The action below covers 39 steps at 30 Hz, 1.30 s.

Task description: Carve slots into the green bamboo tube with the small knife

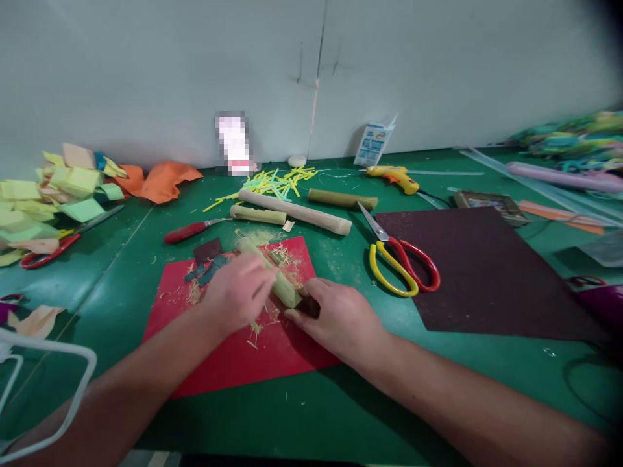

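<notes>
A pale green bamboo piece [285,290] lies slanted over a red sheet [214,371] strewn with shavings. My left hand [241,288], smeared a little by motion, is closed round its upper part. At the lower end of the bamboo, my right hand [341,318] pinches a small dark brown piece of sandpaper [310,306] between thumb and fingers, against the bamboo. Part of this piece is hidden by the fingers. Small dark scraps [208,267] rest on the red sheet beside my left hand.
Beyond the sheet lie a red-handled carving tool [189,230] and several bamboo lengths [296,211]. Scissors [402,263] overlap a large dark brown sheet [487,279] at right. A yellow glue gun [394,176] and a carton [374,144] stand farther back. Folded papers [63,188] crowd the left.
</notes>
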### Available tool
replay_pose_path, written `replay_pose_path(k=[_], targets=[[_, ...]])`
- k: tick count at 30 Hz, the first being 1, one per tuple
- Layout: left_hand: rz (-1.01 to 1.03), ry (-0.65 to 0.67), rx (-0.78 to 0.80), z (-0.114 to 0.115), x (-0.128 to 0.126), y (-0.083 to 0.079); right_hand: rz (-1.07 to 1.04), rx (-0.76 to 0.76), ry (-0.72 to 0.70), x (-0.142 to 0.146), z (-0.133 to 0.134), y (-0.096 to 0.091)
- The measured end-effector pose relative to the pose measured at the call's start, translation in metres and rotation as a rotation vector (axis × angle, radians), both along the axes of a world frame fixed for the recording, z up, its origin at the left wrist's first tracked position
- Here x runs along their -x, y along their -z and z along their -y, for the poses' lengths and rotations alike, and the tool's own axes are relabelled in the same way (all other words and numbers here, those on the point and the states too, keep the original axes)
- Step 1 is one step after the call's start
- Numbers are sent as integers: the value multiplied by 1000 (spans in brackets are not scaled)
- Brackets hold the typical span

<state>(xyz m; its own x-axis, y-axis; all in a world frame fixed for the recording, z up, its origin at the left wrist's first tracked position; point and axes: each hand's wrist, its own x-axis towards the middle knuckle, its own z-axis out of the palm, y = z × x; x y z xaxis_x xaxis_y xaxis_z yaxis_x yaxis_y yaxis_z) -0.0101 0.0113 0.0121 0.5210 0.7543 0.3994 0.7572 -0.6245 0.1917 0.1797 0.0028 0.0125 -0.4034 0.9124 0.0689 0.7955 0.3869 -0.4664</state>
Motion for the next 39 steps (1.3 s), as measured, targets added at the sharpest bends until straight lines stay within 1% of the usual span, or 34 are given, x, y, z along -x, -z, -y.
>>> replay_pose_path(k=[2,3,4,6,8,11,12,16,17,19,22,25,29,30,34,38,39], targets=[[-39,82,43,-1,1,0,-7,-6,-5,0,0,0],[-38,101,50,-2,1,0,-9,-6,-5,0,-1,-1],[-20,87,40,-2,1,-1,-8,-8,-1,0,-1,-1],[26,11,-16,-2,0,-1,-1,-5,5,0,0,-1],[13,-16,-30,1,-2,0,2,-5,6,0,0,-1],[-58,72,49,4,-2,0,0,-6,8,-1,1,-1],[-35,71,36,2,0,1,8,-11,17,-1,1,-1],[118,-142,-33,-18,20,2,72,-54,60,-2,0,-2],[147,-175,-35,-23,25,2,84,-61,63,-3,0,-3],[179,-186,-27,-29,31,2,99,-65,52,-3,0,-3],[196,-181,-29,-27,30,2,112,-70,29,-2,1,-4],[176,-162,-33,-16,19,2,116,-59,16,-1,2,-4],[41,-1,39,-1,3,3,98,-54,17,0,3,-3],[22,14,40,1,1,3,91,-53,19,0,3,-3],[30,-56,-44,2,0,3,88,-39,29,0,3,-3],[-42,40,24,5,-1,2,70,-30,17,0,4,-3],[-35,34,23,5,-1,2,69,-23,21,0,4,-3]])
